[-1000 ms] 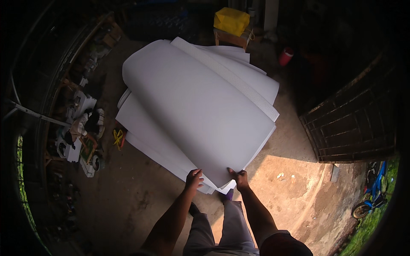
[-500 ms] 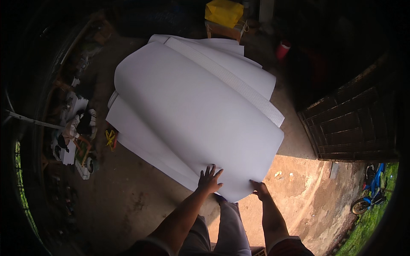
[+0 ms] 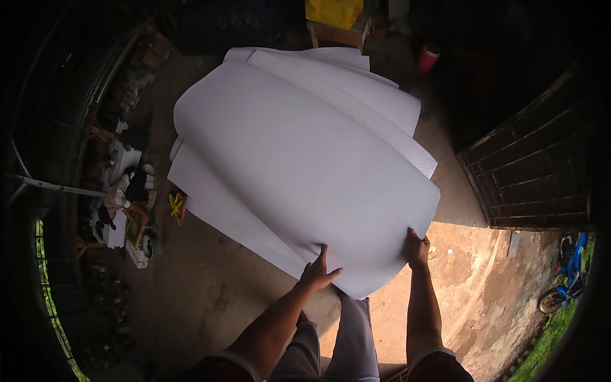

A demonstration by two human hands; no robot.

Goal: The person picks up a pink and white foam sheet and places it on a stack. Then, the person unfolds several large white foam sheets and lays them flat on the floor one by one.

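A large white sheet (image 3: 286, 159) with a curved, bulging surface covers the middle of the view, on top of several more white sheets (image 3: 210, 191) fanned out below it. A dimpled white strip (image 3: 344, 105) runs along its far right side. My left hand (image 3: 317, 272) rests on the near part of the top sheet, index finger stretched forward and thumb out to the side. At the right edge of that sheet, my right hand (image 3: 417, 248) grips the border. Its fingers are partly hidden under the edge.
A yellow bag (image 3: 334, 13) sits on a wooden stool (image 3: 335, 35) at the far side. Near it stands a red container (image 3: 429, 57). At left, another person (image 3: 127, 191) bends over work; yellow straps (image 3: 176, 207) lie nearby. A dark panel door (image 3: 534, 172) and blue motorbike (image 3: 568, 270) are at right.
My right hand has moved right and away from me along the sheet's edge, now gripping it. My left hand's fingers are less spread. The whole view has shifted slightly.
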